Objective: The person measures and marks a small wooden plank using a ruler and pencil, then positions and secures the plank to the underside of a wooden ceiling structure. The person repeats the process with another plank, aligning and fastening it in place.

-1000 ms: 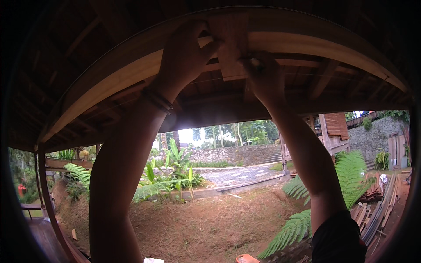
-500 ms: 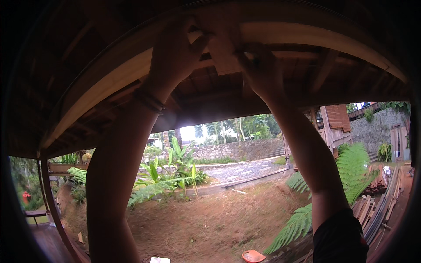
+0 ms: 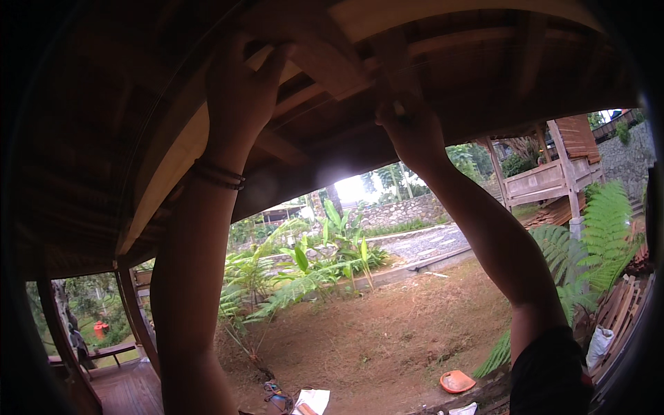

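Note:
Overhead, a short flat wooden board (image 3: 335, 66) slants down across the underside of a pale curved beam (image 3: 166, 180). My left hand (image 3: 242, 104) is raised to the board's left edge, thumb against it; its other fingertips fade into the shadow above, and the hand seems to grip the board. Dark bands circle that wrist. Just below and right of the board's lower end is my right hand (image 3: 413, 131), its fingers curled into a pinch. A small pale spot shows between those fingers, too dim to name.
Dark roof timbers (image 3: 477, 76) hang low overhead. Below lies a bare earth slope (image 3: 360, 339) with leafy plants (image 3: 332, 256) and a fern (image 3: 602, 221). An orange plastic piece (image 3: 456, 381), white paper (image 3: 312, 401) and stacked wood strips (image 3: 619, 315) lie lower down.
The view has swung and tilted, so the beam and board now slant. My right hand has come away from the board's edge to below its end; my left hand stays at the board.

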The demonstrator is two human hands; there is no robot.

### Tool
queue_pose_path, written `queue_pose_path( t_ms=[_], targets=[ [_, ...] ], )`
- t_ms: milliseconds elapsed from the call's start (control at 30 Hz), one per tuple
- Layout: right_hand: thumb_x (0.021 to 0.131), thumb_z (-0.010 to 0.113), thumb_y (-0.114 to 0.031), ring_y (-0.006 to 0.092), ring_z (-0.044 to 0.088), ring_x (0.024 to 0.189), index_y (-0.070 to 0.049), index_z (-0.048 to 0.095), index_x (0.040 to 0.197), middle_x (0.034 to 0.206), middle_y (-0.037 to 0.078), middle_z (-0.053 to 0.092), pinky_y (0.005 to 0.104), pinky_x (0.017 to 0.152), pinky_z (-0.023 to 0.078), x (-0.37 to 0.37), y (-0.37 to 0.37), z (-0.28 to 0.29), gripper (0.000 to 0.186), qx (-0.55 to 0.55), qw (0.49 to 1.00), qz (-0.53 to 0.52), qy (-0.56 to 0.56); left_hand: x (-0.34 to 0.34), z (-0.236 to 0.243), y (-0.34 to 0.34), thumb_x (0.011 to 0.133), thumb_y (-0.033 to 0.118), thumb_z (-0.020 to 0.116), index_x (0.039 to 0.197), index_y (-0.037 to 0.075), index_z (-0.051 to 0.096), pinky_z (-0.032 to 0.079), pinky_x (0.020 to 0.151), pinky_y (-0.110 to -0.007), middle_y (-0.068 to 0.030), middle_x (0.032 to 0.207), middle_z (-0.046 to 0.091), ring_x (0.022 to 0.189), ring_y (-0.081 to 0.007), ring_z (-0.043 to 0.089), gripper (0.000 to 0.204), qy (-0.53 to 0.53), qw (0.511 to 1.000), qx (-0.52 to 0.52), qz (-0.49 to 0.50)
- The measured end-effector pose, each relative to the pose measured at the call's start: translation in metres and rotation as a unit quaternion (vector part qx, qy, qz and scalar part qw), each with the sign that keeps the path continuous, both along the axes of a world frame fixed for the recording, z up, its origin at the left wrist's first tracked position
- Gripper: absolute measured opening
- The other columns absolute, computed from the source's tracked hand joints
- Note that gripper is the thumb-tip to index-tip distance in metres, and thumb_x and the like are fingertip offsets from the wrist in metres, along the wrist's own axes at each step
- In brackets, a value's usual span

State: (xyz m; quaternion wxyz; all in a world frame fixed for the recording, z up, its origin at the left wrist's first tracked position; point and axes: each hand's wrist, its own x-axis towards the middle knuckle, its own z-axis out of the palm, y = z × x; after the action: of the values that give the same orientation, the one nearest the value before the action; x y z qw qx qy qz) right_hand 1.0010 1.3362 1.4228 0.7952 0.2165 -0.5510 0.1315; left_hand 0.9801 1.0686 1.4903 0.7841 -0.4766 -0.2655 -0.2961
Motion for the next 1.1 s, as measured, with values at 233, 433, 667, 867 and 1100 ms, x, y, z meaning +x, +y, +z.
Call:
queue_pose_path(
  t_ms=[233,433,667,867,1100],
  targets=[
    [0.095,0.068,-0.027,0.0194,0.070,0.086,-0.003,0.066,0.107,0.092,0.010,0.073,0.0340,0.077,0.054,-0.018,-0.009,0.022,0.027,0.045,0.993,0.108,0.003,0.002,-0.001,-0.001,0.089,0.036,0.079,0.108,0.001,0.066,0.053,0.087,-0.037,-0.0131,0.104,0.072,0.099,-0.0267,0.070,0.042,-0.011,1.000,-0.016,0.000],
    [0.094,0.069,-0.038,0.0336,0.068,0.104,0.002,0.064,0.117,0.110,0.021,0.069,0.0399,0.088,0.052,-0.022,-0.029,0.023,0.046,0.064,0.978,0.197,0.027,0.005,0.000,-0.006,0.091,0.034,0.077,0.109,-0.002,0.064,0.051,0.088,-0.035,-0.0117,0.105,0.070,0.100,-0.0214,0.066,0.043,-0.022,0.998,-0.062,0.002],
    [0.094,0.071,-0.021,0.0066,0.059,0.068,-0.004,0.064,0.122,0.087,0.003,0.068,0.0247,0.056,0.046,-0.028,-0.036,0.033,0.033,0.051,0.979,0.177,0.081,0.009,-0.007,-0.010,0.085,0.033,0.082,0.105,0.002,0.070,0.054,0.087,-0.035,-0.0126,0.103,0.074,0.099,-0.0236,0.071,0.039,-0.031,0.998,-0.050,-0.022],
    [0.097,0.070,-0.020,0.0005,0.047,0.053,-0.007,0.067,0.116,0.081,-0.002,0.066,0.0202,0.044,0.035,-0.028,-0.029,0.040,0.023,0.044,0.966,0.253,0.025,0.003,0.003,-0.012,0.082,0.035,0.084,0.105,0.001,0.070,0.054,0.085,-0.035,-0.0136,0.101,0.074,0.097,-0.0237,0.071,0.043,-0.033,0.997,-0.059,-0.027],
    [0.095,0.072,-0.025,0.0018,0.049,0.053,-0.008,0.065,0.114,0.079,-0.001,0.068,0.0207,0.044,0.035,-0.022,-0.021,0.052,0.027,0.025,0.983,0.175,0.055,-0.009,0.015,-0.015,0.082,0.034,0.083,0.107,0.001,0.070,0.054,0.087,-0.035,-0.0126,0.104,0.073,0.100,-0.0226,0.070,0.043,-0.016,0.997,-0.072,-0.032]
  ],
)
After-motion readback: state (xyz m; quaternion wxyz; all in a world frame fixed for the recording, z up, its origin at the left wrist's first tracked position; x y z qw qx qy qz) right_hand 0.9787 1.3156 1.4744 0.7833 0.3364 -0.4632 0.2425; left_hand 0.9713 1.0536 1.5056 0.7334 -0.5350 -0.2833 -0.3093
